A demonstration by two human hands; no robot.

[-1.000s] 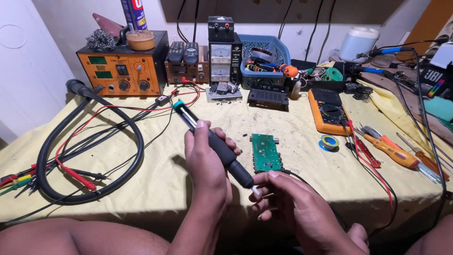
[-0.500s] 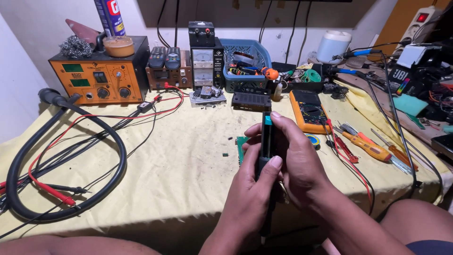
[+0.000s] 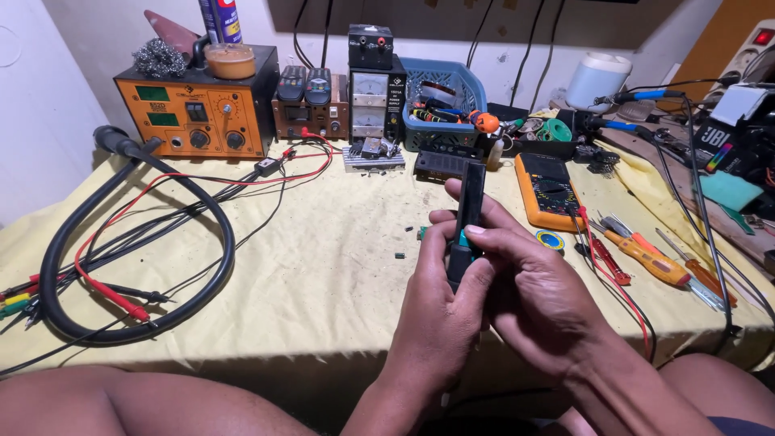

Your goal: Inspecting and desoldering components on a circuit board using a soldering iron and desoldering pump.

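Both my hands hold a black pen-shaped tool [image 3: 470, 202] with a teal band, upright over the table's middle. My left hand [image 3: 444, 311] grips its lower handle from below, thumb beside the teal band. My right hand [image 3: 525, 274] wraps the shaft from the right, thumb across the teal band. A green circuit board [image 3: 421, 233] lies on the yellow cloth behind my hands, mostly hidden by them.
Orange rework station [image 3: 194, 113], small power supply [image 3: 375, 97] and blue basket [image 3: 440, 101] line the back. A thick black hose [image 3: 218, 266] loops at left with red and black leads. Orange multimeter [image 3: 545, 190], solder tape roll [image 3: 550, 241] and screwdrivers [image 3: 646, 254] lie right.
The tool swung from pointing up-left in my left hand to upright, held by both hands. The hands came together in front of the circuit board. The camera view shifted slightly.
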